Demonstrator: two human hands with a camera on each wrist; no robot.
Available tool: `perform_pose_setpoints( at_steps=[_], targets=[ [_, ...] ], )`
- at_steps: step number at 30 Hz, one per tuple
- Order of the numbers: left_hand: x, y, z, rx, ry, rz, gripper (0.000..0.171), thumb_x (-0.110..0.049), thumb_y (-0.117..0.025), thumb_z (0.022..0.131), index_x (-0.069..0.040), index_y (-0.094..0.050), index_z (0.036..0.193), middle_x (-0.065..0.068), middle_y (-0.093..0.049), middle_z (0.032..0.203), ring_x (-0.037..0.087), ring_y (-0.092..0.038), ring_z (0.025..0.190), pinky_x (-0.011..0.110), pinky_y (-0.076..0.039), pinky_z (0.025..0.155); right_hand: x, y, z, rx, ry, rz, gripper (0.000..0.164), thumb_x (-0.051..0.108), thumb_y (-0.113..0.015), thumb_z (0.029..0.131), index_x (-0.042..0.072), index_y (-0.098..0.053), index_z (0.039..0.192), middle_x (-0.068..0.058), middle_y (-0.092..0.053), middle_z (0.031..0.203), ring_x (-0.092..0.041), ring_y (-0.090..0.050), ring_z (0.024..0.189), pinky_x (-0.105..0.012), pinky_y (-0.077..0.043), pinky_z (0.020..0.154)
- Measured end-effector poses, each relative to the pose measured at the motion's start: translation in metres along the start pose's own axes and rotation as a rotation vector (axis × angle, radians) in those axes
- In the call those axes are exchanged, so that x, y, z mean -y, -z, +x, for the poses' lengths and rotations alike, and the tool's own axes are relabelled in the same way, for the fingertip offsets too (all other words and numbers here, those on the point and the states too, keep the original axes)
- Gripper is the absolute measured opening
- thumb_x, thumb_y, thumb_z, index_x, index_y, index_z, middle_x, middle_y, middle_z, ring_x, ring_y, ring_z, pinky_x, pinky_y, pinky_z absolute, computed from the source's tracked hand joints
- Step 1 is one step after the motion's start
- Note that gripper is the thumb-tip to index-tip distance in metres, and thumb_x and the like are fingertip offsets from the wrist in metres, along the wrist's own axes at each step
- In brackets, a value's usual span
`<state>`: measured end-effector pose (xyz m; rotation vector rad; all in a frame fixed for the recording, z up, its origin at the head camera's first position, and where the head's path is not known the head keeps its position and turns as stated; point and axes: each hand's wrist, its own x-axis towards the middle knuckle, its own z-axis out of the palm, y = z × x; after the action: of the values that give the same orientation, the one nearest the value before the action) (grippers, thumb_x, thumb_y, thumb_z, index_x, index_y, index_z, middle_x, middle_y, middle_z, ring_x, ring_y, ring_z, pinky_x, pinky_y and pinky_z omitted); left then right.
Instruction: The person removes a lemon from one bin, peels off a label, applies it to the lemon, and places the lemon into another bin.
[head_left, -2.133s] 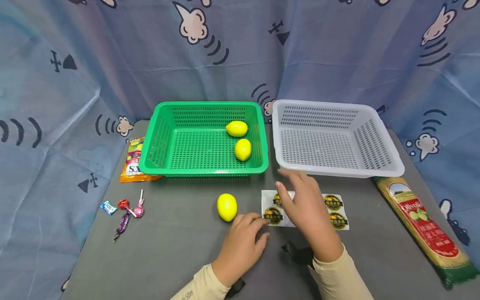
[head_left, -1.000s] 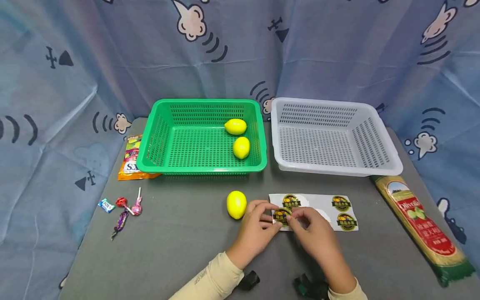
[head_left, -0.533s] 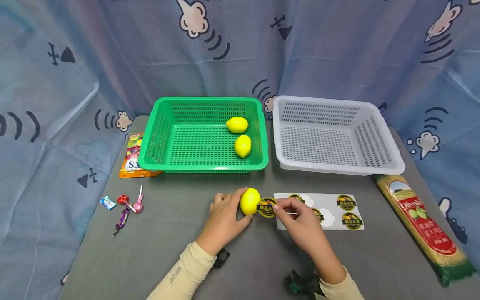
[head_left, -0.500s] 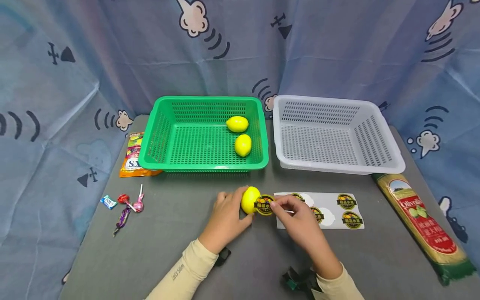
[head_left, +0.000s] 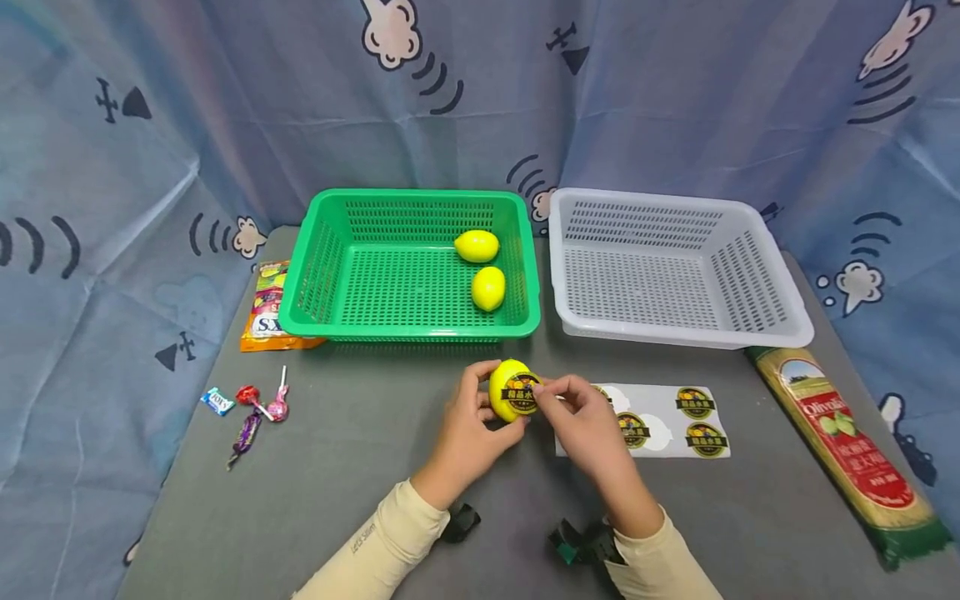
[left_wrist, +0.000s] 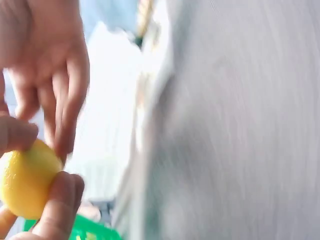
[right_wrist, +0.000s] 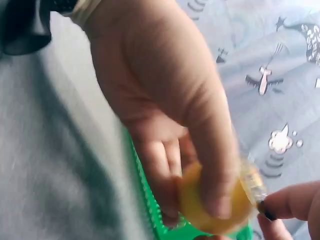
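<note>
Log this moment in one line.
left hand: holds lemon; right hand: pinches sticker at lemon; green basket: two lemons inside

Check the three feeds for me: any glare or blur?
Head: mostly crisp, lettering visible on the pinched sticker. Left wrist: background beyond the right hand washed out near white, grey table streaked. Right wrist: lemon and sticker smeared, curtain print clearer.
</note>
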<state>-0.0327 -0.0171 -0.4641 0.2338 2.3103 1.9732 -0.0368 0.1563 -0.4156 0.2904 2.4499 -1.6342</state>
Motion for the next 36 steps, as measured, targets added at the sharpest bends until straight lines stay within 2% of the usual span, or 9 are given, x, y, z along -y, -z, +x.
perform_pose_setpoints(
  at_steps=[3, 6, 13, 19, 23, 26, 29, 32, 36],
  targets=[
    [-0.012, -0.004, -0.009, 0.032, 0.009, -0.289, 0.079, -0.007, -0.082, 0.092, -0.009, -0.035, 0.155, 0.01, -0.041, 0.154, 0.024, -0.066, 0.115, 0.031, -0.058, 0.093, 0.007, 0.001, -0.008, -0.024, 0.028, 0.055, 0.02, 0.02, -0.071, 0.104, 0.0, -0.068, 0.106, -0.018, -0.068, 0.136, -0.029, -0.07, 0.118, -0.021, -0.054, 0.086],
    [-0.022, -0.005, -0.015, 0.021, 0.016, -0.47, 0.065, -0.012, -0.072, 0.102, -0.007, -0.034, 0.153, 0.014, -0.038, 0.151, 0.028, -0.064, 0.121, 0.031, -0.055, 0.097, 0.015, 0.002, -0.018, -0.052, 0.066, 0.089, 0.019, 0.018, -0.073, 0.103, 0.0, -0.067, 0.105, -0.015, -0.069, 0.136, -0.026, -0.071, 0.117, -0.019, -0.054, 0.088],
    [-0.036, -0.005, -0.017, -0.056, 0.003, -0.666, 0.045, -0.022, -0.063, 0.109, -0.004, -0.04, 0.143, 0.013, -0.045, 0.142, 0.023, -0.064, 0.118, 0.03, -0.054, 0.095, 0.027, 0.001, -0.033, -0.058, 0.212, 0.212, 0.014, 0.005, -0.076, 0.098, -0.003, -0.066, 0.098, -0.009, -0.07, 0.134, -0.018, -0.072, 0.11, -0.025, -0.058, 0.088],
    [-0.034, 0.007, -0.013, 0.109, 0.058, -0.915, 0.053, -0.026, -0.066, 0.107, -0.011, -0.045, 0.153, 0.008, -0.049, 0.145, 0.02, -0.059, 0.12, 0.031, -0.053, 0.098, 0.019, 0.003, -0.029, 0.051, 0.167, 0.54, 0.019, -0.008, -0.069, 0.098, 0.004, -0.054, 0.096, -0.005, -0.072, 0.127, -0.02, -0.069, 0.109, -0.027, -0.054, 0.092],
    [-0.029, 0.016, -0.01, 0.169, 0.133, -0.99, 0.067, -0.029, -0.071, 0.104, -0.006, -0.042, 0.16, 0.006, -0.056, 0.141, 0.021, -0.061, 0.12, 0.035, -0.054, 0.098, 0.013, 0.003, -0.024, 0.087, 0.142, 0.604, 0.019, -0.009, -0.065, 0.1, 0.008, -0.058, 0.1, -0.001, -0.074, 0.122, -0.018, -0.068, 0.11, -0.028, -0.053, 0.094],
    [-0.029, 0.017, -0.009, 0.11, 0.176, -0.993, 0.071, -0.028, -0.073, 0.102, -0.003, -0.041, 0.16, 0.007, -0.056, 0.137, 0.024, -0.063, 0.119, 0.038, -0.056, 0.096, 0.011, 0.001, -0.021, 0.005, 0.313, 0.435, 0.014, -0.003, -0.065, 0.103, 0.005, -0.067, 0.114, 0.003, -0.074, 0.124, -0.015, -0.068, 0.114, -0.026, -0.052, 0.098],
    [-0.032, 0.011, -0.008, 0.008, 0.205, -0.967, 0.061, -0.018, -0.069, 0.104, -0.002, -0.045, 0.158, 0.009, -0.053, 0.132, 0.023, -0.065, 0.115, 0.037, -0.058, 0.092, 0.011, -0.003, -0.018, -0.09, 0.676, 0.09, 0.026, 0.003, -0.059, 0.108, 0.001, -0.069, 0.132, -0.004, -0.071, 0.134, -0.021, -0.064, 0.127, -0.032, -0.048, 0.109],
    [-0.037, 0.0, -0.007, -0.066, 0.202, -0.95, 0.048, -0.002, -0.059, 0.107, 0.0, -0.049, 0.154, 0.008, -0.052, 0.132, 0.017, -0.066, 0.112, 0.029, -0.057, 0.089, 0.01, -0.016, -0.012, -0.124, 0.995, -0.213, 0.036, 0.013, -0.05, 0.113, 0.0, -0.062, 0.145, -0.012, -0.061, 0.149, -0.028, -0.049, 0.145, -0.044, -0.032, 0.123],
    [-0.034, -0.006, -0.008, -0.087, 0.183, -1.001, 0.053, 0.005, -0.048, 0.107, 0.006, -0.038, 0.159, 0.011, -0.05, 0.149, 0.014, -0.061, 0.126, 0.024, -0.051, 0.101, 0.004, -0.037, 0.0, -0.09, 1.089, -0.382, 0.044, 0.026, -0.04, 0.117, 0.004, -0.057, 0.151, -0.01, -0.056, 0.155, -0.032, -0.042, 0.15, -0.051, -0.024, 0.126]
  ],
)
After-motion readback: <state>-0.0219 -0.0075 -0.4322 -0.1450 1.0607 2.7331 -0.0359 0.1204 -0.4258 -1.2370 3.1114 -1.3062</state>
